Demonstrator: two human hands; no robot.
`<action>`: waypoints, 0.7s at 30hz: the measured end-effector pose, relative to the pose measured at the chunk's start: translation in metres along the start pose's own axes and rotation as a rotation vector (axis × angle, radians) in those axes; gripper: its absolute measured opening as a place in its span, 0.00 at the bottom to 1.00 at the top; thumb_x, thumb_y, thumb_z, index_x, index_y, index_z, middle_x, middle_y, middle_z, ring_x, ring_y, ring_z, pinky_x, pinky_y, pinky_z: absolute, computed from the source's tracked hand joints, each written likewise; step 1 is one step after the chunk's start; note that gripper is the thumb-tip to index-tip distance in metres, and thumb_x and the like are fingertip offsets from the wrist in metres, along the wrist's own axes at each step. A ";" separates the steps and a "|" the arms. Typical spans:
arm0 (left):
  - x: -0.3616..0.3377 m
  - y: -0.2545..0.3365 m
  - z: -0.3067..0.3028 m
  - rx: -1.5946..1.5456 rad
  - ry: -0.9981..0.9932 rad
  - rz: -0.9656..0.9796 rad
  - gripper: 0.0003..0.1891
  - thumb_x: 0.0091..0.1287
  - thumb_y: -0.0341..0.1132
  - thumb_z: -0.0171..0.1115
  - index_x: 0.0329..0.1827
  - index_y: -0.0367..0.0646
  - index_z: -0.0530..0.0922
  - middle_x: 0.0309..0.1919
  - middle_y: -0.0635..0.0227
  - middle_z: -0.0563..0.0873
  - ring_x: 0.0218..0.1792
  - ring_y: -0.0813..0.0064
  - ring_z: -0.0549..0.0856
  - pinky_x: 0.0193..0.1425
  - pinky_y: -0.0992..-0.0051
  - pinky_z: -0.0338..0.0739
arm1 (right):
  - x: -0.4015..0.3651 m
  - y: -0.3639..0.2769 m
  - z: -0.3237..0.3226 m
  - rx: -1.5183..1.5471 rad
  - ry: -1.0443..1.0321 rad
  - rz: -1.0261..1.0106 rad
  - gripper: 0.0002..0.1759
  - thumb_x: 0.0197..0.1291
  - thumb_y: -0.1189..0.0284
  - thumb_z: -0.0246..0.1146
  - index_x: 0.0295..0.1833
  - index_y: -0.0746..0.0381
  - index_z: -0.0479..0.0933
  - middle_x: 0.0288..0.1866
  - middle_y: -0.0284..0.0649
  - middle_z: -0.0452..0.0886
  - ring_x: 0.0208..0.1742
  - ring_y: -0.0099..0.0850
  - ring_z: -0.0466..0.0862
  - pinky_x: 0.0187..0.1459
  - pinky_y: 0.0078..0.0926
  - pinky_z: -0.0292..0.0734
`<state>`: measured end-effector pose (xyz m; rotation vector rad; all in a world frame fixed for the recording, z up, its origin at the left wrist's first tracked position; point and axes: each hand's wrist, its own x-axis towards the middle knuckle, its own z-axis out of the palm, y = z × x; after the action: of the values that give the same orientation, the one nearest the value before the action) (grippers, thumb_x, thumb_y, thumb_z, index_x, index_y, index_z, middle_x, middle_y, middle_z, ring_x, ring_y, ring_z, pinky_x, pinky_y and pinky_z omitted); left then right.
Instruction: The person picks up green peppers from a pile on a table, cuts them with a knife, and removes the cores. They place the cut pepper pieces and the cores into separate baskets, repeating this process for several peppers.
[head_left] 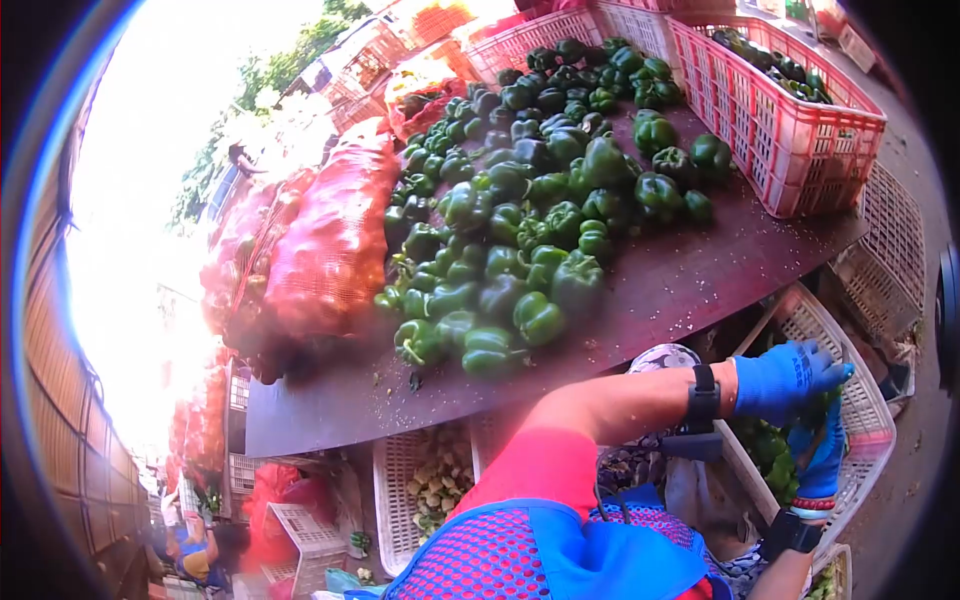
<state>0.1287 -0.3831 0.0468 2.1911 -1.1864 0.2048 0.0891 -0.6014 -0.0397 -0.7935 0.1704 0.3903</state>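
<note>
My left hand (790, 382), in a blue glove, reaches over a white crate (868, 425) at the right. Its fingers are curled together, and what they hold is hidden. Just below it is my right hand (820, 462), also gloved in blue, inside the crate beside green peppers (768, 455). Some green shows between the two hands, too small to name. The fingers of my right hand are partly hidden. A large heap of green bell peppers (505, 215) lies on the dark tabletop (700, 265).
Red mesh sacks (330, 240) stand along the table's left side. A red and white crate (780, 130) with green vegetables sits on its right corner. Another white crate (395, 500) is below the table's front edge. A person (192, 550) is at the lower left.
</note>
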 end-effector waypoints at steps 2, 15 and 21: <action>0.004 0.002 -0.018 -0.322 -0.031 -0.111 0.41 0.59 0.36 0.71 0.74 0.34 0.63 0.49 0.50 0.82 0.50 0.51 0.82 0.53 0.57 0.78 | -0.001 0.004 -0.030 0.010 -0.030 -0.013 0.27 0.74 0.58 0.60 0.73 0.56 0.69 0.63 0.36 0.80 0.44 0.24 0.81 0.44 0.23 0.78; -0.019 -0.042 0.069 -1.277 -0.256 -0.051 0.21 0.53 0.35 0.81 0.48 0.43 0.83 0.41 0.62 0.88 0.42 0.67 0.86 0.41 0.64 0.81 | -0.030 -0.047 0.031 -0.551 -0.158 -0.128 0.55 0.38 0.67 0.74 0.79 0.58 0.63 0.70 0.37 0.72 0.72 0.37 0.73 0.73 0.36 0.67; -0.011 -0.056 0.067 -0.548 0.069 0.168 0.19 0.55 0.44 0.79 0.42 0.45 0.81 0.39 0.59 0.83 0.42 0.50 0.79 0.48 0.59 0.77 | -0.015 -0.046 0.031 -0.724 -0.036 -0.300 0.38 0.55 0.64 0.75 0.70 0.63 0.71 0.60 0.36 0.78 0.57 0.28 0.80 0.60 0.27 0.75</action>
<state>0.1568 -0.3929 -0.0359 1.6007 -1.2162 0.0169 0.0943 -0.6125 0.0168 -1.5015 -0.1380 0.1730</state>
